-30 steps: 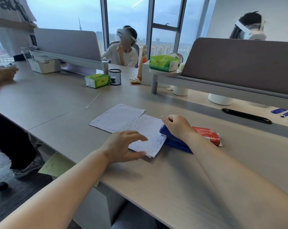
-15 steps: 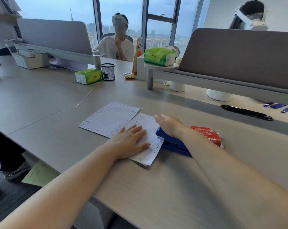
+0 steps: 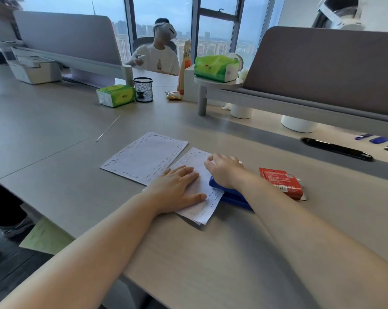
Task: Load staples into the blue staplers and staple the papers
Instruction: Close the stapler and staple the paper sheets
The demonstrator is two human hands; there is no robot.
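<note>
Flat on the smooth grey desk [image 3: 54,134], the near white paper [image 3: 202,175] lies under the left hand [image 3: 179,188], fingers spread open. Beside it, the right hand [image 3: 226,170] presses the glossy blue stapler [image 3: 235,195], fingertips pinching the sheet's far edge; a red staple packet [image 3: 280,181] lies just right.

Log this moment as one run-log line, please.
step: stapling | left hand: flat on paper stack | right hand: pressing blue stapler | staple box: beside stapler
</note>
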